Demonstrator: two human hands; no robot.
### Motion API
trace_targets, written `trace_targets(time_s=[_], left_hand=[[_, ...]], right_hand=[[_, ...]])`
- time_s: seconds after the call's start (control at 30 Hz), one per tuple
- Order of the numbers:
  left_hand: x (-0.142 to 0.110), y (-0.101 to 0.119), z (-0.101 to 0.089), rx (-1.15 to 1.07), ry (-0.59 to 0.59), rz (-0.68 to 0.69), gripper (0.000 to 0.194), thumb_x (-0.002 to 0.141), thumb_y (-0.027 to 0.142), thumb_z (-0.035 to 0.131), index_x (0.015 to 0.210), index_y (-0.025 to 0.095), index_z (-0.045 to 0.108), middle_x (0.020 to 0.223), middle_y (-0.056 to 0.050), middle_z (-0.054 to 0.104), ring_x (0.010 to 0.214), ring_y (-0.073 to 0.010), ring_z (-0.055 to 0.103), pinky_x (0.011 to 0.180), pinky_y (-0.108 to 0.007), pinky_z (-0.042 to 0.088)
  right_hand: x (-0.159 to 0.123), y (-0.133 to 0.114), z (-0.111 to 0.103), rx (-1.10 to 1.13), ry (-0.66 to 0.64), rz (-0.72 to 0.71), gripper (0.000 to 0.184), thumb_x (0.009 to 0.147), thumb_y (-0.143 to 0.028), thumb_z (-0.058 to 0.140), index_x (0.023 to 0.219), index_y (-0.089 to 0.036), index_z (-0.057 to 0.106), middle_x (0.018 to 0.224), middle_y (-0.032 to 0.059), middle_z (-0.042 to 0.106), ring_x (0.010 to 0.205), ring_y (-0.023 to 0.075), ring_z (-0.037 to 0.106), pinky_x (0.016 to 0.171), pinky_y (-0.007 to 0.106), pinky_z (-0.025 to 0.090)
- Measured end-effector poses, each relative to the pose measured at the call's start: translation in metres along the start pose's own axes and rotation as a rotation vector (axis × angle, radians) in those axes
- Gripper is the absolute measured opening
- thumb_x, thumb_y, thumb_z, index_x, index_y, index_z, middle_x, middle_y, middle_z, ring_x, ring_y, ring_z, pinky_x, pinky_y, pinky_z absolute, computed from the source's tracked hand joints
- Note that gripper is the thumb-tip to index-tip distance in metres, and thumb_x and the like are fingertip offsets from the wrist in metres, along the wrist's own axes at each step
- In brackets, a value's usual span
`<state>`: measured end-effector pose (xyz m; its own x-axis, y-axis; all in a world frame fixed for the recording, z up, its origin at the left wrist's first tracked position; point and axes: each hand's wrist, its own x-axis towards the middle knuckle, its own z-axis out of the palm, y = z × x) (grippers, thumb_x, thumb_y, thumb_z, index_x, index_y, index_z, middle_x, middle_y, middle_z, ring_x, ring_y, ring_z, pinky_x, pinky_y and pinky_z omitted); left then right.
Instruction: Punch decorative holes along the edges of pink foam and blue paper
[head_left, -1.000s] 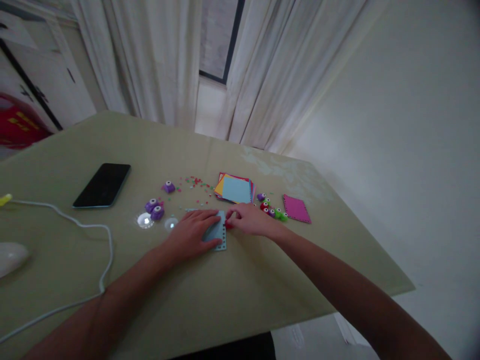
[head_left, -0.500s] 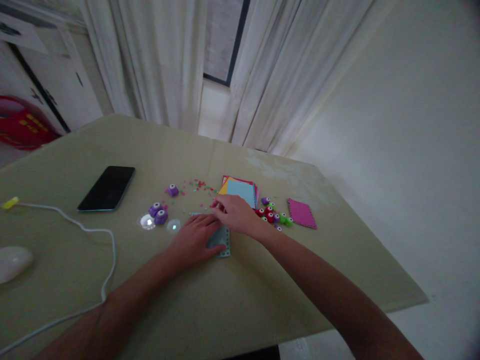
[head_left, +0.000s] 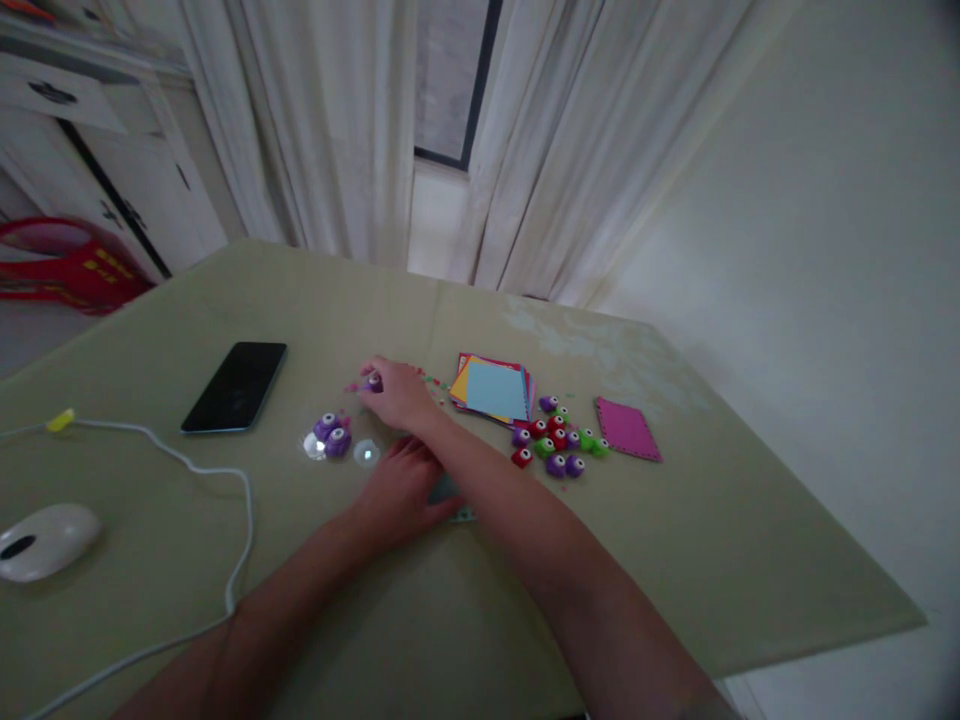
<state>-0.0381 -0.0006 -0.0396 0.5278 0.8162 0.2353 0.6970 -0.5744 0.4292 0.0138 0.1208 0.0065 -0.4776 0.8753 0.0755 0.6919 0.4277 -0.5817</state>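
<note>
My left hand lies flat, fingers stretched, over a light blue card with holes along its edge; the hand and my right forearm hide most of it. Crossing above it, my right hand has its fingers curled around a small purple toy with a big eye. Small pink bits lie beside those fingertips. Closer to me sit two more purple eyed toys, near a clear round disc. Tiny coloured pieces are scattered just right of my right hand.
Behind my right forearm is a stack of coloured cards. Several red, green and purple eyed toys cluster beside it, then a pink card. To the left lie a black tablet, a white mouse and a white cable.
My right hand has moved left and away from me, from above the light blue card to the lone purple toy. My left hand stays on the card. The view has shifted slightly.
</note>
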Motion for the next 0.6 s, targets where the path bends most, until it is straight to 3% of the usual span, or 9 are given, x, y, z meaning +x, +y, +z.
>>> trace_targets(time_s=[0.13,0.3,0.4,0.6], left_hand=[[0.002,0.004,-0.007,0.004,-0.025,0.015,0.049,0.094,0.043,0.075,0.137,0.019,0.07,0.141,-0.016,0.072,0.132,-0.0384,0.065,0.117,-0.058,0.047],[0.001,0.006,-0.011,0.02,-0.033,0.025,0.054,0.099,0.046,0.071,0.146,0.021,0.064,0.155,-0.014,0.064,0.138,-0.0356,0.062,0.117,-0.057,0.046],[-0.002,0.003,-0.007,0.038,-0.025,0.025,0.05,0.102,0.044,0.066,0.147,0.022,0.063,0.156,-0.012,0.063,0.138,-0.034,0.062,0.117,-0.055,0.047],[-0.009,-0.002,0.002,0.044,0.016,0.065,0.046,0.106,0.04,0.06,0.149,0.026,0.062,0.158,-0.01,0.062,0.139,-0.0317,0.061,0.117,-0.052,0.048]], right_hand=[[-0.048,0.023,-0.022,0.401,0.288,0.126,0.023,0.099,-0.027,0.067,0.121,-0.021,0.064,0.118,0.0055,0.077,0.103,0.0171,0.072,0.091,0.029,0.058],[-0.125,0.061,-0.038,0.434,0.49,0.166,0.02,0.099,-0.031,0.062,0.116,-0.021,0.064,0.117,0.0082,0.075,0.107,0.0205,0.072,0.091,0.031,0.06],[-0.15,0.08,-0.042,0.414,0.469,0.187,0.018,0.099,-0.031,0.063,0.113,-0.021,0.066,0.116,0.0079,0.075,0.107,0.0215,0.072,0.095,0.033,0.059],[-0.164,0.101,-0.055,0.247,0.457,0.216,0.017,0.096,-0.023,0.065,0.112,-0.02,0.071,0.112,0.0083,0.077,0.107,0.0244,0.071,0.101,0.039,0.054]])
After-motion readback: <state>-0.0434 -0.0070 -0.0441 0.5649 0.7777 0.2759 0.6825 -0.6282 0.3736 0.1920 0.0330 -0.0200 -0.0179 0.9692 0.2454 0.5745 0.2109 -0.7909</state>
